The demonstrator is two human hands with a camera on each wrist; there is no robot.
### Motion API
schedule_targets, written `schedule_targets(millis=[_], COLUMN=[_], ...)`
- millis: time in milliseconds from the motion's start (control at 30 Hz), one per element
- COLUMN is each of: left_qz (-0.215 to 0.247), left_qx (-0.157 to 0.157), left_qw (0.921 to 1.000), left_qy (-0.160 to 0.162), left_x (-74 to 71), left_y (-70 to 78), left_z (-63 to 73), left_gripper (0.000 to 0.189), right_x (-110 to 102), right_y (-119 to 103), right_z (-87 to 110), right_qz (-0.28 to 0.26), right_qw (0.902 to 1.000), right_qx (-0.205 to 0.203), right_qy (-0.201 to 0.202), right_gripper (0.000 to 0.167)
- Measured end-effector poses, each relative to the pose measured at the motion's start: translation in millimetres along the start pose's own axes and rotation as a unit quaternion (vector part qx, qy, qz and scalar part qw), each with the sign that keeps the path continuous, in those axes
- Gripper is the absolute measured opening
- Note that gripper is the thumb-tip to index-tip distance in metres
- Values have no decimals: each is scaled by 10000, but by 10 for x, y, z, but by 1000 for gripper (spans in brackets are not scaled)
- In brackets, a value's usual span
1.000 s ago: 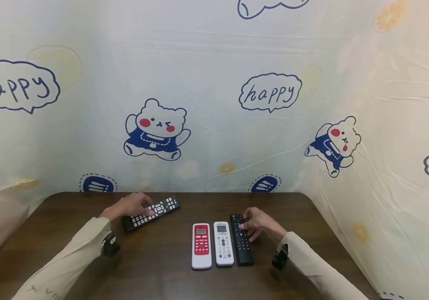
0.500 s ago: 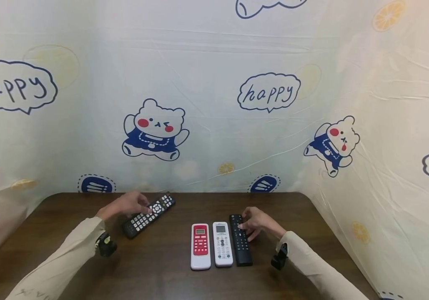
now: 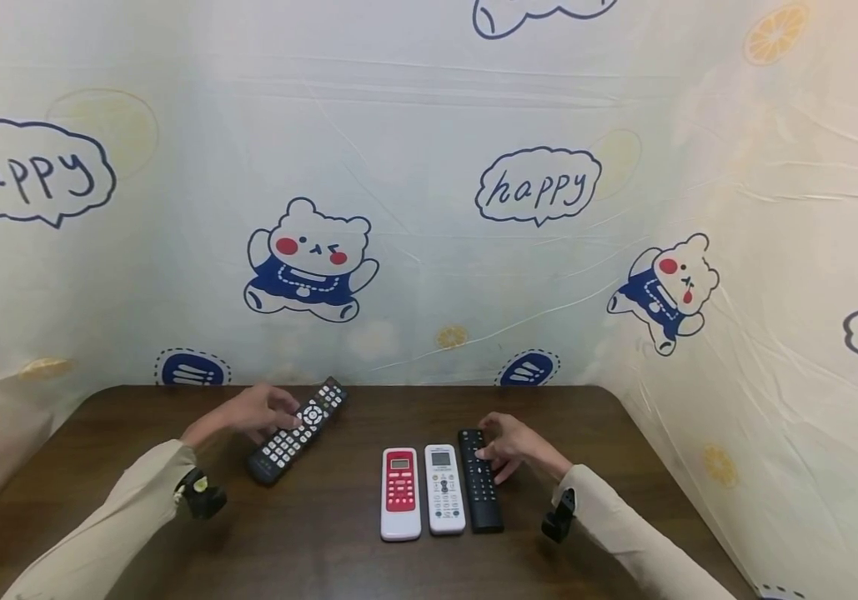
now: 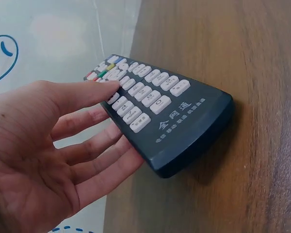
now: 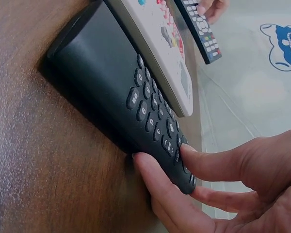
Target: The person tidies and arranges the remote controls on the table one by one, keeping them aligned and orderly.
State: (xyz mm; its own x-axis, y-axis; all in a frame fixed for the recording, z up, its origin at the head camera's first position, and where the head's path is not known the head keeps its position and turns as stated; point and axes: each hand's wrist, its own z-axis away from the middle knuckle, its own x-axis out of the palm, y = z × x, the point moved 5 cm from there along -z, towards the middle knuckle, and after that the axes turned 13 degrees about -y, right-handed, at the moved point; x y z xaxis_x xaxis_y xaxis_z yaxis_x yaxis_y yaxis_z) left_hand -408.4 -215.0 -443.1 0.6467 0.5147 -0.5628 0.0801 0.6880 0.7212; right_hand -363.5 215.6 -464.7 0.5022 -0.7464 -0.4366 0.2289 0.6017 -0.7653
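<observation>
My left hand (image 3: 259, 411) holds a black remote control with white buttons (image 3: 301, 433), slanted at the table's left. In the left wrist view its thumb presses on the buttons and the other fingers (image 4: 99, 162) reach to the side and underneath. At the far end of an all-black remote control (image 3: 483, 492), my right hand (image 3: 511, 444) grips with the thumb (image 5: 211, 162) on top and fingers along the edge. That remote lies on the table, right of a white remote control (image 3: 445, 500) with a grey screen. Left of those is a white-and-red remote control (image 3: 401, 512).
The brown wooden table (image 3: 338, 550) has rounded far corners. Behind it and to both sides hangs a pale sheet (image 3: 429, 250) printed with bears and words. Each wrist wears a small black camera, such as the left wrist camera (image 3: 203, 497).
The remote with white buttons has turned counterclockwise in my left hand, its near end swinging toward me, and shifted slightly left. My right hand and the three remotes in the row stay put.
</observation>
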Motion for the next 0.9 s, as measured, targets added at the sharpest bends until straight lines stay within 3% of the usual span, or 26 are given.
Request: schedule_targets(millis=[200, 567, 900], left_qz=[232, 1131, 1351], left_qx=[77, 699, 1016], left_qw=[9997, 9905, 9838], left_qy=[85, 358, 598], left_x=[18, 116, 176], left_y=[38, 32, 37], left_z=[9, 110, 122], left_gripper=[58, 71, 71], right_x=[-3, -32, -26], right_y=[28, 9, -5], right_z=[8, -28, -25], right_qz=[18, 84, 134], right_qw=[10000, 9998, 9998], right_qx=[8, 129, 92], right_qy=[4, -105, -99], right_gripper=[53, 54, 53])
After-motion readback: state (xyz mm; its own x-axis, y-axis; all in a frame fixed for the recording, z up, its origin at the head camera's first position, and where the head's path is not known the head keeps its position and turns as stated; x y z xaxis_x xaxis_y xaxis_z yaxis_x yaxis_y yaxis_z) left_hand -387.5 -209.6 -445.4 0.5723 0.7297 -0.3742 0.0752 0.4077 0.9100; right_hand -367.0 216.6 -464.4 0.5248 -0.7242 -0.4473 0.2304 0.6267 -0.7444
